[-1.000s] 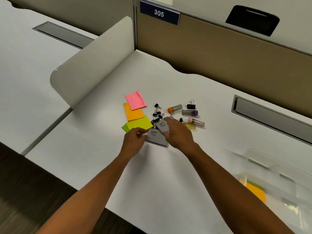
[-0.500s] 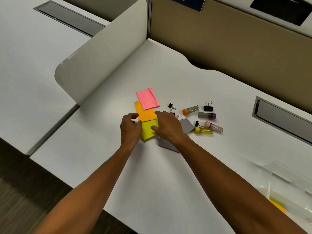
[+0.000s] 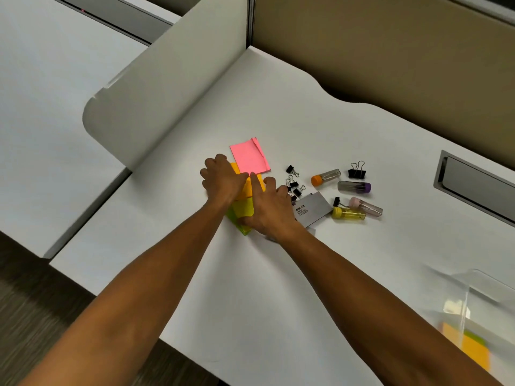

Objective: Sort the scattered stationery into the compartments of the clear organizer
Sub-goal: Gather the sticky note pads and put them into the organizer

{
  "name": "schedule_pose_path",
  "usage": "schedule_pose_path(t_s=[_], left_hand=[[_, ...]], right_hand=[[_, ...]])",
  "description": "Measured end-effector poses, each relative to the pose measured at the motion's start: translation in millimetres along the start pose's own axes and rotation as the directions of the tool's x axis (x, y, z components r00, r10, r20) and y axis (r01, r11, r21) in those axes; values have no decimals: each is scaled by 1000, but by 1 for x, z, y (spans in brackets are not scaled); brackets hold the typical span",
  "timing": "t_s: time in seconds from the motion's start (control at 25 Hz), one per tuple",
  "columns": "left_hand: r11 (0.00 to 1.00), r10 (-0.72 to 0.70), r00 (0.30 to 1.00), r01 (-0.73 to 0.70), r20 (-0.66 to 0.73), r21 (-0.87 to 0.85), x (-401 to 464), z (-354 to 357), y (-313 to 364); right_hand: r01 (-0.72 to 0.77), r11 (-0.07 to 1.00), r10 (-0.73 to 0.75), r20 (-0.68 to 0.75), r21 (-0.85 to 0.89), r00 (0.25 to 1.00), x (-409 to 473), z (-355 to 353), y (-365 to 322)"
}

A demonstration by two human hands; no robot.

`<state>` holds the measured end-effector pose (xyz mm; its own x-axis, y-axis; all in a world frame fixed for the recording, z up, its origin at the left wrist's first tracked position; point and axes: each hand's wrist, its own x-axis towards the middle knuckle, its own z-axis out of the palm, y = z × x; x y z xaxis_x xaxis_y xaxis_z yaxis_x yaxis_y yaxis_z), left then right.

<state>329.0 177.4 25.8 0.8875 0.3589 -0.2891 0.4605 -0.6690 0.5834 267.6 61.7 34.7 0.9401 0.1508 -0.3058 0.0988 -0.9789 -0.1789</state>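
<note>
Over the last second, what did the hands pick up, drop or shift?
Both hands let go of the grey business cards, which now lie on the white desk. The left hand and right hand moved left onto the orange sticky-note pad and green sticky-note pad. The pink pad, clips and tubes stayed put.

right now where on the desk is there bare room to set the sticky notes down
Bare desk lies in front of the hands, between the forearms and the near edge, and on toward the clear organizer. There is also room behind the pink pad, toward the back panel. It is crowded right of the right hand: binder clips, a grey card, capped tubes.
</note>
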Motion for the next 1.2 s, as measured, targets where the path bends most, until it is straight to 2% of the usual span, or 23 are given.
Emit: schedule_pose_path(t_s=[0.12,0.28,0.6,0.88,1.08,1.2], left_hand=[[997,-3,1000,5,-25,78,3,7,14],[997,28,999,-26,-33,72,9,13,20],[984,-19,996,33,-82,177,15,26,24],[991,-110,994,110,5,82,25,19,30],[999,7,997,-10,83,35,25,8,29],[998,49,997,-47,65,-31,23,-4,26]], right_hand=[[-38,998,37,28,47,999,2,-2,-3],[-95,986,88,57,136,994,5,-2,-4],[-168,965,161,51,203,986,4,5,-11],[-178,965,176,29,192,984,-1,6,-10],[-214,963,212,33,163,977,-3,6,-13],[-186,977,181,55,104,982,-3,2,-11]])
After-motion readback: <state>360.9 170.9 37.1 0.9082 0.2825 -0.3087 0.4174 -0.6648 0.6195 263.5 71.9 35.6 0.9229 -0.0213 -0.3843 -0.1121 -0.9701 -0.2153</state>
